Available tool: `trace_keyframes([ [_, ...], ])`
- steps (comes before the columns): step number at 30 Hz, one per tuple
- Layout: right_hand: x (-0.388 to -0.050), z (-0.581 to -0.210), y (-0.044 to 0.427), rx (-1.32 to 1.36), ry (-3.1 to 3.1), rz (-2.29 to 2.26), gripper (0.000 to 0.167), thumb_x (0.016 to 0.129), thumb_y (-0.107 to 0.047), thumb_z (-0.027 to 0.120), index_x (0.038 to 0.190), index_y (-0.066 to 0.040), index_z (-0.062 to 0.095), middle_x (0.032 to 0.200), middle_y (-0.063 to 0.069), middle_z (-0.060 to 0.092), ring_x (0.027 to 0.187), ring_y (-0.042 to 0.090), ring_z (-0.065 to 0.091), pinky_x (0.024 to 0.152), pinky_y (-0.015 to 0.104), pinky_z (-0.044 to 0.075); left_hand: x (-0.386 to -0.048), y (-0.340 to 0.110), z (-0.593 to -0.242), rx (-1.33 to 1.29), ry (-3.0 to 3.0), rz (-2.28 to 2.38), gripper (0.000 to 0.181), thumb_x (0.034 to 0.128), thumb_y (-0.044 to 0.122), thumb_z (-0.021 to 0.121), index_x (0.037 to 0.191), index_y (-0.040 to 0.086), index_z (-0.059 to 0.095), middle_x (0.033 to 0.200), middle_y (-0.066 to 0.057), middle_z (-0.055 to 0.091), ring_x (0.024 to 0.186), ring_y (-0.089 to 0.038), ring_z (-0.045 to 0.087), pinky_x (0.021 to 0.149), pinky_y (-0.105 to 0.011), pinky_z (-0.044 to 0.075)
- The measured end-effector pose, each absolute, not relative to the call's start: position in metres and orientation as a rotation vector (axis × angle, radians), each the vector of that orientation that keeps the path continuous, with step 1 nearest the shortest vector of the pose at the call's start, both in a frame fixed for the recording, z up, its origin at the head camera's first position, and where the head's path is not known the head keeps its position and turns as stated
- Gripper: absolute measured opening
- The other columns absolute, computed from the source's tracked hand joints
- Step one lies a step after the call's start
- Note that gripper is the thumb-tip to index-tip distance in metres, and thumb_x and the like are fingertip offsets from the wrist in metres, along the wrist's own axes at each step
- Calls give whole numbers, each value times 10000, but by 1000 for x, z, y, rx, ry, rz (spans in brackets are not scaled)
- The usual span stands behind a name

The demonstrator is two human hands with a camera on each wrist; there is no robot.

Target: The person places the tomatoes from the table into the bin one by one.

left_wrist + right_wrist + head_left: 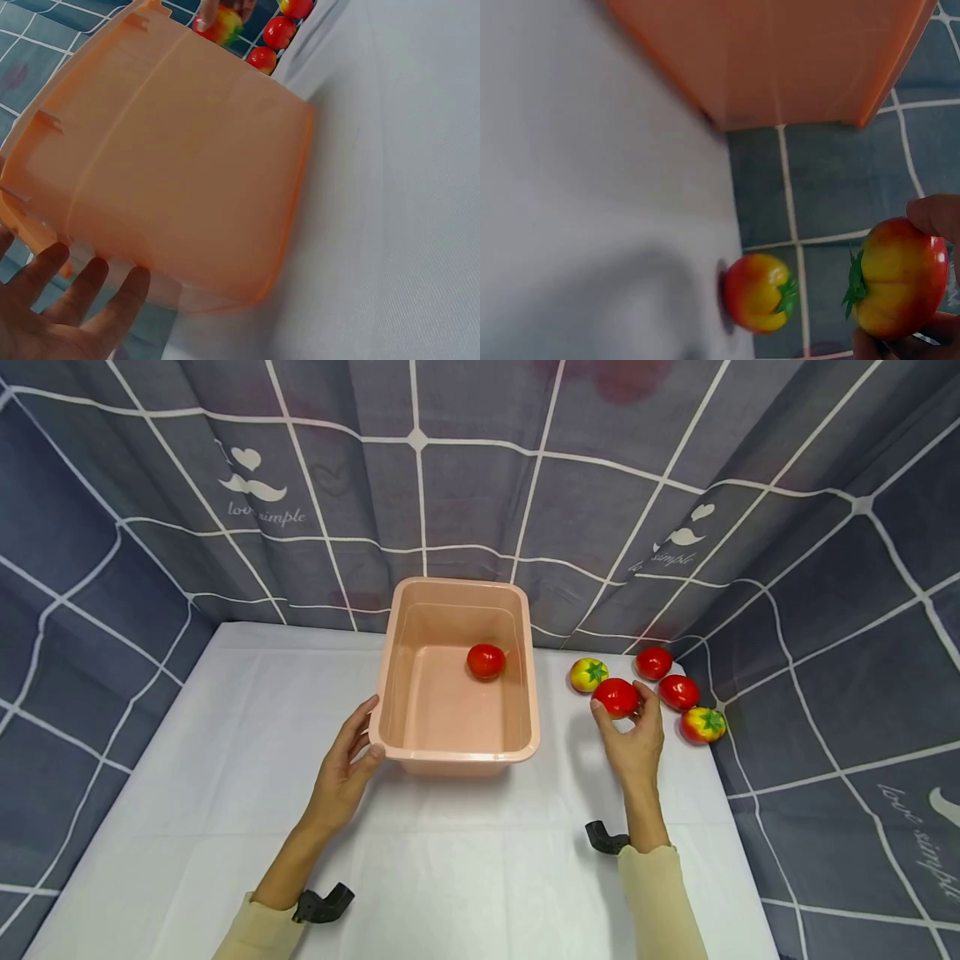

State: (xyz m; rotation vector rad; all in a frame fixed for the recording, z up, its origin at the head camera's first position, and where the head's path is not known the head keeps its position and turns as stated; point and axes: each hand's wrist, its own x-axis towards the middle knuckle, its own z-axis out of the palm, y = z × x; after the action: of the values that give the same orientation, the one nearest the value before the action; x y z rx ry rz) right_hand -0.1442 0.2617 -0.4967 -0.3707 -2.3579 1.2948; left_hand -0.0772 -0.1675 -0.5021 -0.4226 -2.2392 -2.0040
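Note:
A pink plastic bin (457,755) stands at the middle of the table with one red tomato (486,662) inside. My left hand (341,777) holds the bin's left rim near its front corner; in the left wrist view its fingers (124,304) lie against the bin's side (180,165). To the right of the bin, my right hand (636,743) pinches another tomato (617,698) between thumb and fingers, raised over the table. The right wrist view shows this held tomato (900,277) as yellow and red, its green calyx turned downward.
A yellow-green tomato (588,675) lies between the bin and the held one. Two red tomatoes (654,663) (678,692) and a red-yellow one (702,725) sit along the table's right edge. Grey checked curtains (480,485) border the white table (465,877) at the back and sides.

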Motion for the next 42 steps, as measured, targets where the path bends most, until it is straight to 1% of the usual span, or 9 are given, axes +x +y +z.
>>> trace_keyframes([
  [2, -141, -489, 256, -339, -2355, 1287, 806, 918, -323, 858, 1572, -77, 455, 1548, 157, 572, 1363, 313, 569, 1197, 510, 511, -77, -168, -503, -422, -2234, -2003, 701, 1100, -7, 531, 1717, 229, 297, 1734, -108, 339, 1463, -208, 523, 1054, -155, 563],
  [5, -136, -479, 247, -280, -2334, 1280, 807, 900, -317, 876, 1563, -89, 476, 1528, 131, 598, 1339, 273, 590, 1155, 387, 517, -78, -168, -504, -429, -2234, -1996, 697, 1101, -11, 525, 1718, 216, 294, 1732, -119, 337, 1459, -201, 523, 1052, -152, 561],
  [8, -132, -470, 236, -212, -2314, 1282, 812, 885, -310, 887, 1561, -100, 490, 1516, 113, 615, 1317, 249, 603, 1093, 277, 493, -77, -168, -504, -429, -2236, -2001, 700, 1100, -8, 528, 1718, 221, 294, 1727, -115, 344, 1453, -223, 528, 1047, -155, 565],
  [11, -128, -463, 226, -131, -2291, 1302, 819, 871, -299, 897, 1558, -100, 498, 1509, 107, 619, 1305, 245, 607, 1065, 240, 479, -77, -167, -503, -429, -2239, -2002, 703, 1100, -6, 529, 1719, 232, 294, 1730, -101, 344, 1455, -225, 527, 1048, -159, 566],
  [20, -125, -447, 194, 110, -2248, 1379, 781, 867, -229, 897, 1539, -88, 524, 1525, 57, 619, 1347, 246, 607, 1092, 252, 503, -77, -168, -506, -441, -2215, -2002, 703, 1093, -26, 530, 1717, 199, 298, 1738, -124, 339, 1480, -174, 513, 1065, -157, 559],
  [26, -122, -444, 172, 183, -2260, 1421, 776, 876, -253, 888, 1549, -129, 522, 1518, 55, 608, 1340, 224, 608, 1115, 318, 520, -79, -169, -504, -443, -2206, -2007, 697, 1096, -24, 522, 1716, 207, 302, 1748, -96, 329, 1501, -216, 496, 1077, -154, 550],
  [31, -120, -445, 156, 273, -2256, 1426, 758, 880, -259, 883, 1540, -140, 528, 1482, 46, 632, 1298, 206, 632, 1102, 291, 535, -80, -168, -502, -445, -2214, -2006, 706, 1093, -21, 531, 1717, 215, 298, 1761, -72, 311, 1499, -156, 484, 1073, -152, 551],
  [38, -116, -450, 143, 350, -2246, 1413, 754, 879, -281, 878, 1532, -122, 536, 1453, 35, 651, 1279, 186, 652, 1119, 334, 547, -79, -167, -503, -447, -2220, -2007, 708, 1093, -20, 533, 1717, 215, 298, 1743, -96, 337, 1464, -289, 517, 1056, -156, 561],
  [42, -115, -451, 142, 363, -2255, 1407, 761, 879, -273, 880, 1540, -133, 529, 1466, 39, 641, 1300, 203, 649, 1131, 364, 552, -78, -167, -503, -438, -2223, -2008, 706, 1095, -14, 534, 1717, 219, 298, 1752, -83, 326, 1485, -221, 501, 1066, -151, 553],
])
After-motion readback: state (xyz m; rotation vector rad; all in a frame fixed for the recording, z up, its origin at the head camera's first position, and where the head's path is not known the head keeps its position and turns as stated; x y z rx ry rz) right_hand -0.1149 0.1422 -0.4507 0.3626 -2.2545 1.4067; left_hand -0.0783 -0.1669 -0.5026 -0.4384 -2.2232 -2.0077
